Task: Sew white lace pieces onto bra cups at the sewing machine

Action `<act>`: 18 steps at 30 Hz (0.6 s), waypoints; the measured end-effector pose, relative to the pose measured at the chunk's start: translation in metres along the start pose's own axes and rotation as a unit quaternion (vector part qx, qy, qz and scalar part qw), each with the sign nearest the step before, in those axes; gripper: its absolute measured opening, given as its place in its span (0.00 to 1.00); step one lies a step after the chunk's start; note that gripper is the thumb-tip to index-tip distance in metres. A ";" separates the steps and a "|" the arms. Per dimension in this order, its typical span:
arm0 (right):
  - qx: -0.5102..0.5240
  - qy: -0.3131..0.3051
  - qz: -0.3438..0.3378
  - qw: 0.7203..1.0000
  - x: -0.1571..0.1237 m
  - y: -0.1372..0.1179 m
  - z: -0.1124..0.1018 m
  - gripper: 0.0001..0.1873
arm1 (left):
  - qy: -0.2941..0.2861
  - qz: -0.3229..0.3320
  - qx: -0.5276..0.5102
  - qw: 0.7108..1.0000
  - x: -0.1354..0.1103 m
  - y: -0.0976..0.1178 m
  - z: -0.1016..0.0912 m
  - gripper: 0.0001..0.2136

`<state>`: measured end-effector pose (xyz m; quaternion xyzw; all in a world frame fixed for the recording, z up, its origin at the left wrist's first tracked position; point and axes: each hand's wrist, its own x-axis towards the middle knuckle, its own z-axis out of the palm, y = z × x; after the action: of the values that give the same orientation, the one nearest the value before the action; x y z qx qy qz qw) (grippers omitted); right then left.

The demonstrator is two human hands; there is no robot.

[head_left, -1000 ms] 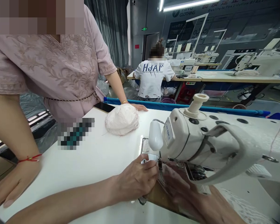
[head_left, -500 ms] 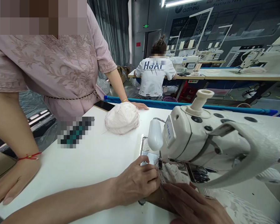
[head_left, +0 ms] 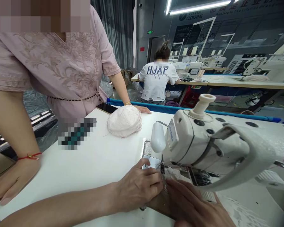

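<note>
A white sewing machine (head_left: 182, 135) stands before me, its needle area low on its left end. My left hand (head_left: 142, 186) lies beside the presser foot (head_left: 162, 168), with curled fingers closed at the edge of white lace fabric (head_left: 174, 172). My right hand (head_left: 196, 203) rests flat just right of it, fingers stretched toward the needle over the lace. Between the hands shows a brown flat patch (head_left: 161, 203) that I cannot make out. More lace (head_left: 239, 211) spreads right of my right hand. What lies under both palms is hidden.
A stack of white fabric pieces (head_left: 124, 121) sits on the white table (head_left: 104, 164), near a phone (head_left: 106, 108). A person in pink (head_left: 73, 69) leans on the table at left. Another person (head_left: 158, 77) sits at machines behind. A white knee-shaped guard (head_left: 255, 157) curves along the machine's front.
The camera view has tilted slightly upward. My right hand has edged a little toward the needle, and less lace shows by the presser foot. My left hand stays almost in place.
</note>
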<state>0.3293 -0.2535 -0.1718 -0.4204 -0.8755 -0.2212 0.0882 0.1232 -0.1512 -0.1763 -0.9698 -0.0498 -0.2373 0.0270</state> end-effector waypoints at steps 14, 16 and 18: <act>-0.028 0.038 -0.032 0.998 0.003 -0.006 -0.003 0.30 | 0.036 -0.003 0.025 0.999 -0.002 -0.004 0.002 0.09; -0.023 0.038 -0.031 0.999 0.004 -0.009 -0.003 0.30 | 0.035 0.004 0.022 0.999 -0.003 -0.004 0.002 0.09; -0.025 0.033 -0.039 0.998 0.004 -0.010 -0.003 0.29 | 0.030 0.006 0.020 0.999 -0.004 -0.005 0.003 0.09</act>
<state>0.3189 -0.2573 -0.1702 -0.3807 -0.8820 -0.2601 0.0974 0.1202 -0.1464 -0.1808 -0.9619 -0.0481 -0.2648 0.0489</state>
